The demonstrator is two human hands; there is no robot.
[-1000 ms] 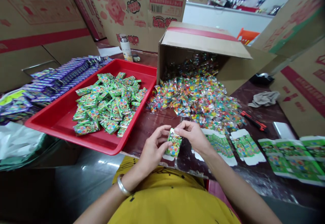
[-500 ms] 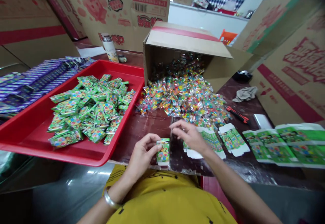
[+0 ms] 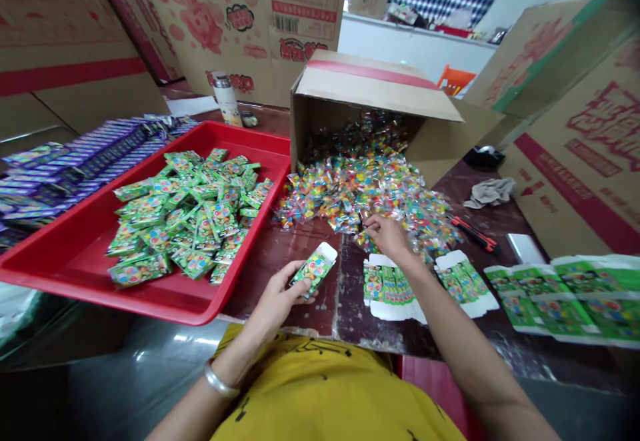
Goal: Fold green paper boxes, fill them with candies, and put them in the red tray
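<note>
My left hand [image 3: 283, 296] is closed around a small green printed box [image 3: 315, 269], which tilts up to the right with its white end flap standing open. At the near edge of a heap of clear packets of colourful candy [image 3: 345, 191], my right hand [image 3: 387, 234] pinches a candy packet, mostly hidden by the fingers. The heap spills out of a cardboard carton [image 3: 380, 88] lying on its side. Beneath my right forearm lie flat green cartons [image 3: 387, 288], fanned out, with another small stack [image 3: 463, 281] beside them.
To the left stands a red tray [image 3: 210, 308] with many filled green boxes. Purple packs [image 3: 95, 161] lie in rows beyond it. A flask [image 3: 227, 99] stands behind. Right of the heap are a red-black cutter [image 3: 475, 233], a grey cloth [image 3: 490, 192] and larger green carton sheets [image 3: 565, 301].
My left hand has lifted and tilted the green box off the table edge, its flap now showing. My right hand has moved forward to the candy heap, and its fingers have closed.
</note>
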